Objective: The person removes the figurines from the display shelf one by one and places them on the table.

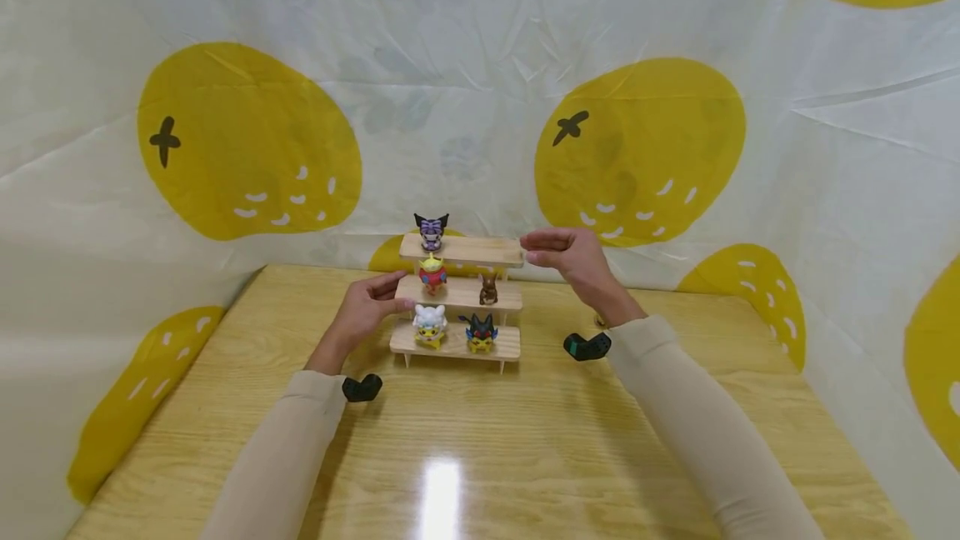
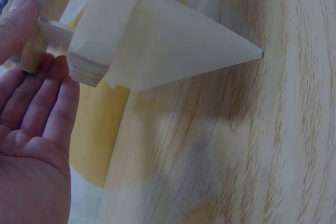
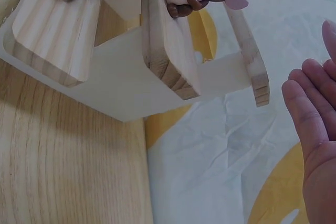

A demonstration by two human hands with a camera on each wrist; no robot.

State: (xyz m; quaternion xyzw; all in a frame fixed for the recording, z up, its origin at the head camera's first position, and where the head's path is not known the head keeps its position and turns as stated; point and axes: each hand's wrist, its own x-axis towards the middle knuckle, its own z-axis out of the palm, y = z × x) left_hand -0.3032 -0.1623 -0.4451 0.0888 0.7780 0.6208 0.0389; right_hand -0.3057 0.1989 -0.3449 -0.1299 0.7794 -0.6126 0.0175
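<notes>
A three-tier wooden display stand (image 1: 457, 296) stands on the table with small figures on it. My left hand (image 1: 365, 307) grips the left end of the middle shelf; in the left wrist view its thumb (image 2: 17, 23) lies on one side of the board and the fingers on the other. My right hand (image 1: 566, 257) is beside the top shelf's right end, fingers extended and holding nothing; the right wrist view shows a gap to the shelf. A purple-and-black figure (image 1: 431, 233) occupies the top shelf. The middle shelf bears a red-suited figure (image 1: 432, 275) and a brown mouse-like figure (image 1: 488, 290).
On the bottom shelf are a white-hooded yellow figure (image 1: 430, 326) and a black-hooded one (image 1: 481, 333). A small object (image 1: 600, 321) is partly hidden by the right wrist. White cloth (image 1: 450, 107) with yellow fruit shapes hangs behind the wooden table (image 1: 480, 457).
</notes>
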